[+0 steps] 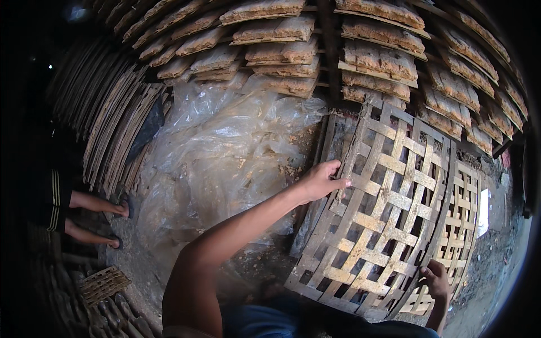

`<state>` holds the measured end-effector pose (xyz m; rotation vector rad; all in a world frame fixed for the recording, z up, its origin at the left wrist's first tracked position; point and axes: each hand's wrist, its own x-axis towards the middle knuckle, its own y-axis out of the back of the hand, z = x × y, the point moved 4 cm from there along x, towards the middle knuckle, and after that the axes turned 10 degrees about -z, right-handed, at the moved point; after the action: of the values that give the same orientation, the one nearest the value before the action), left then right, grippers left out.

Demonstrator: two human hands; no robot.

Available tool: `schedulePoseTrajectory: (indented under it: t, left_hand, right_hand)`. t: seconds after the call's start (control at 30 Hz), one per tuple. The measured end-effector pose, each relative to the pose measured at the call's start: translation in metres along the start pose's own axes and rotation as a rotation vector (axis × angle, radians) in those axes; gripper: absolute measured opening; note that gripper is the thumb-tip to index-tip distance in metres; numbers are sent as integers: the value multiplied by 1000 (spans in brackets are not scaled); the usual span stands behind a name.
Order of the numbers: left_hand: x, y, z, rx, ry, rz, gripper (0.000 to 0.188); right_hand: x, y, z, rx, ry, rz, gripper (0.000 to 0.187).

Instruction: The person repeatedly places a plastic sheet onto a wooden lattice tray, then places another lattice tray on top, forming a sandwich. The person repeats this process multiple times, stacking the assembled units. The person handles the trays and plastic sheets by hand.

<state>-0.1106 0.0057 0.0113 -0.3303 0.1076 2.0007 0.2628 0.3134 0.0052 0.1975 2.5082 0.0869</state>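
A woven bamboo lattice tray (391, 198) stands tilted in front of me, its slats pale and stained. My left hand (322, 181) grips the left edge of this tray, with the thumb and fingers closed around the frame. At the lower right edge, my right hand (437, 281) is closed on the same tray's border, its fingers partly hidden. A second lattice tray (461, 225) stands just to the right, partly covered by the first.
Racks of crumbly orange-brown slabs (282, 29) on boards rise at the back. Crumpled clear plastic sheeting (220, 141) covers the floor left of centre. Stacked slats (115, 129) stand at left, near another person's legs (93, 203). A small lattice tray (104, 284) lies lower left.
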Motion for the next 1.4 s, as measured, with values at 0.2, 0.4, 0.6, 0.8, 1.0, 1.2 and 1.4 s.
schedulePoseTrajectory:
  t: [0.2, 0.4, 0.6, 0.8, 1.0, 1.2, 1.4]
  left_hand:
    - [-33, 59, -38, 88, 40, 161, 37]
    - [-41, 90, -57, 143, 195, 279, 37]
    - [-25, 97, -64, 179, 143, 288, 38]
    - [-16, 98, -71, 232, 195, 256, 37]
    - [-6, 95, -81, 670, 120, 344, 44]
    - [-14, 141, -93, 592, 148, 554, 31]
    - [-29, 137, -99, 618, 292, 536, 34]
  right_hand:
    - [62, -37, -17, -133, 25, -79, 46]
    - [108, -61, -38, -211, 26, -88, 41]
    - [110, -61, -57, -295, 29, -66, 41]
    - [111, -51, -42, -339, 56, -11, 45]
    - [102, -45, -31, -404, -52, 149, 36]
    - [109, -31, -26, -534, 172, 402, 20]
    - [99, -5, 10, -403, 204, 538, 20]
